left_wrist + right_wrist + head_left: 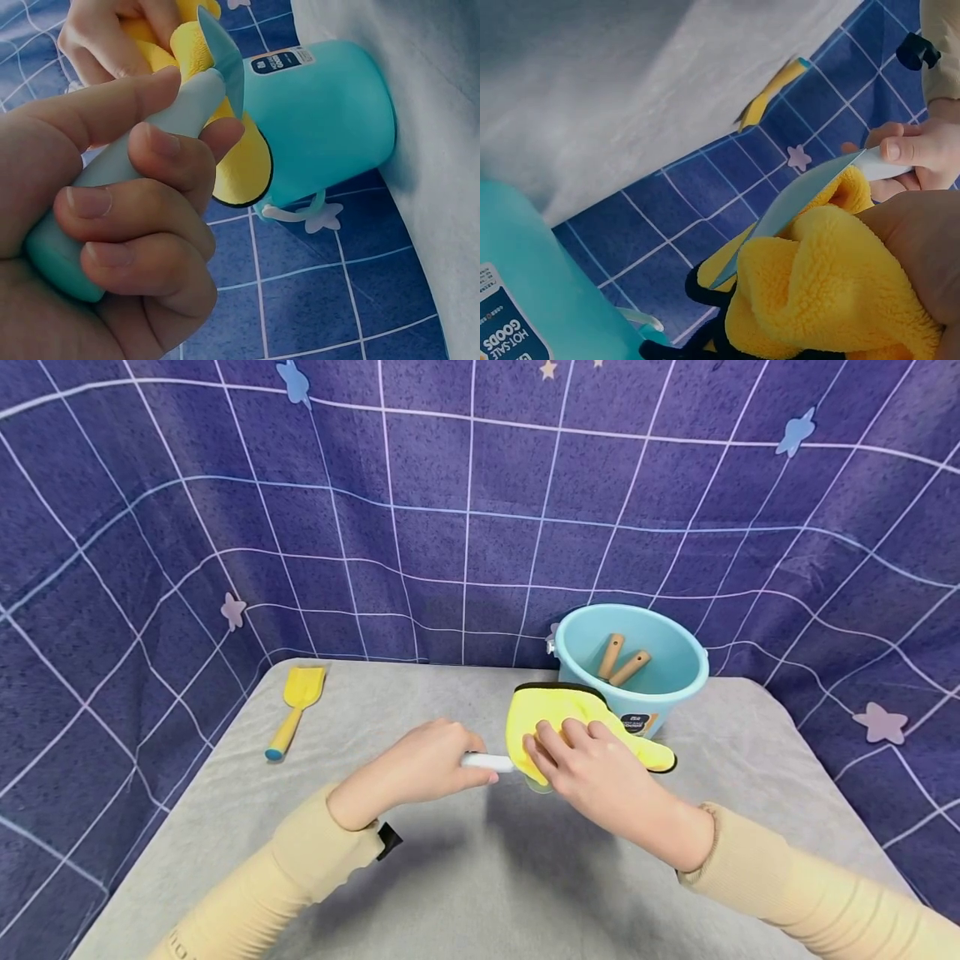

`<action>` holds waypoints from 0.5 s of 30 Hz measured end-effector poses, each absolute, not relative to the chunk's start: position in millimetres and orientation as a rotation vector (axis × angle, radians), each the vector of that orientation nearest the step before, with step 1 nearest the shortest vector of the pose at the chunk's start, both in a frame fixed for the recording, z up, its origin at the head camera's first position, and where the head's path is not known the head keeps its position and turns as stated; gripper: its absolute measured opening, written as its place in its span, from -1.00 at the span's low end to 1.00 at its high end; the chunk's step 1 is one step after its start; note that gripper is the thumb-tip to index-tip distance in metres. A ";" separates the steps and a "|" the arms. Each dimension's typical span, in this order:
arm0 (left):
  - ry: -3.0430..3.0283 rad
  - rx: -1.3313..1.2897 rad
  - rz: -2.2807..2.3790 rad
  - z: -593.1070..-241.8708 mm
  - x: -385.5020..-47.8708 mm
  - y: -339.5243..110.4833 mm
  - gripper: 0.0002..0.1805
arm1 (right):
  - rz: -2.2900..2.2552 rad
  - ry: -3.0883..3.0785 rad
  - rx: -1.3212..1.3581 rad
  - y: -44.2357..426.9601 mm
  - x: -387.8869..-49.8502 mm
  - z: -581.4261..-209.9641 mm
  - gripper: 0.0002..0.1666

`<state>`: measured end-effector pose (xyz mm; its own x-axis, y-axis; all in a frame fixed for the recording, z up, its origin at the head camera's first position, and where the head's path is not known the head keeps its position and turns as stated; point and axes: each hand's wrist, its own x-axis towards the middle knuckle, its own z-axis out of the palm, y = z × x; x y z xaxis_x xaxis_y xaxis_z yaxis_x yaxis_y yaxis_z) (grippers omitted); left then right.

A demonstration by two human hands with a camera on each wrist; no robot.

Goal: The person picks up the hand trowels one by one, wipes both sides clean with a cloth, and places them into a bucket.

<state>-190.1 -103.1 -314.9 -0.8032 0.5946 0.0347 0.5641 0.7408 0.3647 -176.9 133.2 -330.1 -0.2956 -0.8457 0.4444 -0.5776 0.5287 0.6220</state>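
Above the table, my left hand (420, 767) grips the white handle (176, 124) of a small trowel, its fingers curled round it. The handle's butt is teal. A pale blue, curved blade (799, 196) tapers to a point in the right wrist view. My right hand (600, 768) holds a fluffy yellow cloth (558, 708) with black edging against that blade. Part of the cloth is folded behind the blade, and in the head view it hides most of the blade. The cloth's loose end hangs toward the right, in front of the bucket.
A light blue bucket (573, 652) stands at the back right of the grey table (405, 893), with two wooden-handled tools (612, 653) leaning inside. Toward the left lies a yellow toy shovel (303, 689) with a blue handle end. A dark blue gridded curtain (435, 552) surrounds the table's back and sides.
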 end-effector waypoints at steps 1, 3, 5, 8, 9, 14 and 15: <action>2.856 0.957 0.551 -314.9 -190.1 -103.1 -0.78 | -0.453 -2.003 1.154 133.4 -176.8 -330.5 -0.64; 2.861 0.972 0.543 -314.9 -190.1 -103.4 -0.79 | -0.466 -2.009 1.153 133.6 -176.6 -331.0 -0.65; 2.865 0.989 0.541 -315.0 -190.1 -103.8 -0.80 | -0.477 -2.019 1.153 133.9 -176.2 -331.2 -0.63; 2.865 1.010 0.546 -315.3 -189.8 -104.9 -0.81 | -0.487 -2.032 1.152 134.5 -175.8 -332.1 -0.60; 2.864 1.015 0.551 -315.4 -189.9 -105.4 -0.81 | -0.489 -2.034 1.153 134.8 -175.8 -332.5 -0.59; 2.868 1.029 0.555 -316.5 -189.6 -108.2 -0.81 | -0.504 -2.039 1.155 137.4 -175.3 -334.7 -0.59; 2.870 1.031 0.557 -316.8 -189.6 -108.9 -0.81 | -0.509 -2.038 1.155 137.9 -175.2 -335.1 -0.59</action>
